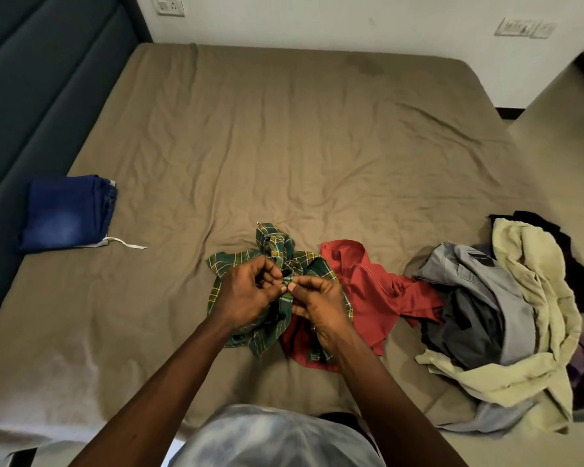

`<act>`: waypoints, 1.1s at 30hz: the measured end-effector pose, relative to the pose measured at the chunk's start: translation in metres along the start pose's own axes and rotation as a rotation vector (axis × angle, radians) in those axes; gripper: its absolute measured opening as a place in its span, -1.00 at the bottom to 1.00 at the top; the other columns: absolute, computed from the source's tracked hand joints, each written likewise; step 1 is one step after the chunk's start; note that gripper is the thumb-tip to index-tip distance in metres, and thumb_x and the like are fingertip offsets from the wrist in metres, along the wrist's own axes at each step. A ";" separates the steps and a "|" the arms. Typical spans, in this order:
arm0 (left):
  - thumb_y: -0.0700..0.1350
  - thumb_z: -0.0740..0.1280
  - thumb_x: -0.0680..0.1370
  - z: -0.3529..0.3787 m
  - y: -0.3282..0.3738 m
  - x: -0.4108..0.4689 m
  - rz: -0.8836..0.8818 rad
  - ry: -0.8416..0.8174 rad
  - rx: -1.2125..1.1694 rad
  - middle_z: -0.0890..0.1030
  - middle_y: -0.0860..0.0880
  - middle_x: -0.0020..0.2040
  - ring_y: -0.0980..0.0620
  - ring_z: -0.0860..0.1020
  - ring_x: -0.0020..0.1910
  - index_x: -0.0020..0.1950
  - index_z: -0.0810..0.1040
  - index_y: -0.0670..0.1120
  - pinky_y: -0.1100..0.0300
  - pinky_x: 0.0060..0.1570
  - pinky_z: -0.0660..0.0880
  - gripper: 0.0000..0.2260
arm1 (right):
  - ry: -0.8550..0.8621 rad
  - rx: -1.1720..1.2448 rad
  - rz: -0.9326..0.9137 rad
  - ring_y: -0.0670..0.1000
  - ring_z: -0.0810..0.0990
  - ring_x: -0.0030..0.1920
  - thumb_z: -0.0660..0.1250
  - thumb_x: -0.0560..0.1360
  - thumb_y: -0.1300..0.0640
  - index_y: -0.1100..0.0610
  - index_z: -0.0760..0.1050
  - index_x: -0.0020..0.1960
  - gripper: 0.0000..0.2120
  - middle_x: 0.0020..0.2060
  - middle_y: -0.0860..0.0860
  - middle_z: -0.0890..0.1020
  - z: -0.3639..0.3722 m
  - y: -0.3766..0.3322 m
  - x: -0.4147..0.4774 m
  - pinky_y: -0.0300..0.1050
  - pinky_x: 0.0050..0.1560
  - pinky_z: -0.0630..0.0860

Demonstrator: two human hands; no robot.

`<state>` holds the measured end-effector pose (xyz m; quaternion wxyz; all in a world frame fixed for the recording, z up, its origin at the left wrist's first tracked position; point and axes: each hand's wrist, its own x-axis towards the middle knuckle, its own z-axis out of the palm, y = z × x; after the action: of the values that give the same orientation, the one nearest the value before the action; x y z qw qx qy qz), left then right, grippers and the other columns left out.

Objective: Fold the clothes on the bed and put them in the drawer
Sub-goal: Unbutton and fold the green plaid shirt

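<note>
Both-handed: left hand (246,291) and right hand (317,301) pinched the limp plaid shirt (273,244) near the bed's (216,146) front edge; best gripped by seams.

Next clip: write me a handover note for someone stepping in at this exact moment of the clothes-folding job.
Left hand: pinches the green plaid shirt near its middle.
Right hand: pinches the same shirt, fingertips close to the left's.
Things: shirt bunched on the bed, partly over a red garment; unfolded pile to the right; folded blue jeans far left.
Done: jeans folded only.
To do: fold shirt, red garment and pile; move all to the drawer, not in view.
</note>
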<state>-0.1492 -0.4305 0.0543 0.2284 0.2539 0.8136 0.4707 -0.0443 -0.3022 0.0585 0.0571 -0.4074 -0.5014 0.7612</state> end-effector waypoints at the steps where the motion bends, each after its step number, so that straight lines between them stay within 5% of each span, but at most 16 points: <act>1: -0.22 0.58 0.44 0.000 0.001 0.000 0.002 -0.002 0.020 0.66 0.04 -0.24 0.05 0.63 -0.26 -0.11 0.61 0.03 0.03 -0.19 0.64 -0.78 | -0.001 -0.010 -0.014 -0.11 0.68 -0.24 0.42 0.53 0.38 0.16 0.66 -0.09 -0.85 -0.24 0.01 0.72 -0.001 0.000 0.000 -0.15 -0.22 0.60; 8: -0.20 0.56 0.45 0.005 0.016 0.003 -0.004 -0.052 0.162 0.66 0.07 -0.25 0.16 0.63 -0.26 -0.04 0.62 0.07 0.03 -0.11 0.64 -0.77 | -0.029 -0.316 -0.173 -0.06 0.68 -0.24 0.48 0.51 0.28 0.11 0.70 -0.09 -0.91 -0.21 0.03 0.74 -0.011 -0.006 0.005 -0.11 -0.21 0.66; 12: -0.13 0.54 0.51 -0.001 0.025 0.011 0.124 -0.164 0.259 0.71 0.12 -0.05 0.34 0.60 -0.16 0.27 0.68 0.01 0.46 -0.14 0.49 -0.67 | -0.150 -0.381 -0.184 -0.04 0.66 -0.24 0.52 0.49 0.26 0.05 0.70 -0.13 -0.88 -0.26 -0.01 0.73 -0.025 -0.022 0.012 -0.07 -0.20 0.63; 16: -0.06 0.55 0.50 -0.006 0.027 0.025 0.306 -0.258 0.389 0.52 0.17 0.06 0.30 0.53 -0.08 0.33 0.63 0.11 0.37 -0.14 0.42 -0.59 | -0.282 -0.468 -0.183 -0.11 0.61 -0.31 0.52 0.47 0.33 0.16 0.70 -0.09 -0.90 -0.28 0.03 0.70 -0.038 -0.039 0.019 -0.20 -0.24 0.58; 18: -0.06 0.55 0.49 -0.006 0.029 0.032 0.343 -0.301 0.414 0.51 0.20 0.14 0.26 0.57 -0.06 0.28 0.63 0.11 0.32 -0.09 0.50 -0.63 | -0.314 -0.540 -0.176 -0.03 0.65 -0.22 0.52 0.47 0.32 0.18 0.71 -0.03 -0.90 -0.19 0.09 0.73 -0.045 -0.046 0.023 -0.10 -0.12 0.63; 24: -0.08 0.61 0.43 0.004 0.027 0.051 0.237 -0.303 0.278 0.66 0.13 -0.33 0.13 0.63 -0.38 -0.17 0.66 0.04 0.00 -0.34 0.61 -0.85 | -0.302 -0.580 -0.207 -0.08 0.68 -0.15 0.54 0.45 0.29 0.14 0.73 -0.01 -0.86 -0.17 0.01 0.75 -0.056 -0.055 0.031 -0.17 -0.13 0.61; 28: -0.11 0.61 0.45 0.012 0.027 0.053 0.207 -0.277 0.116 0.70 0.08 -0.30 0.08 0.67 -0.35 -0.18 0.70 -0.03 0.12 -0.34 0.60 -0.89 | -0.216 -0.443 -0.232 -0.17 0.66 -0.24 0.55 0.43 0.34 0.20 0.72 -0.05 -0.88 -0.26 -0.03 0.73 -0.056 -0.055 0.034 -0.31 -0.21 0.53; 33: -0.21 0.55 0.49 0.011 0.022 0.051 0.160 -0.257 0.005 0.72 0.01 -0.27 -0.05 0.69 -0.32 -0.11 0.74 -0.03 0.03 -0.34 0.63 -0.92 | -0.151 -0.405 -0.257 -0.02 0.72 -0.12 0.55 0.44 0.30 0.12 0.73 -0.08 -0.88 -0.17 0.05 0.76 -0.052 -0.047 0.041 -0.12 -0.04 0.63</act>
<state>-0.1772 -0.3823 0.0616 0.2919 0.3769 0.7558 0.4490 -0.0514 -0.2217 0.0650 0.0330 -0.2856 -0.6940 0.6601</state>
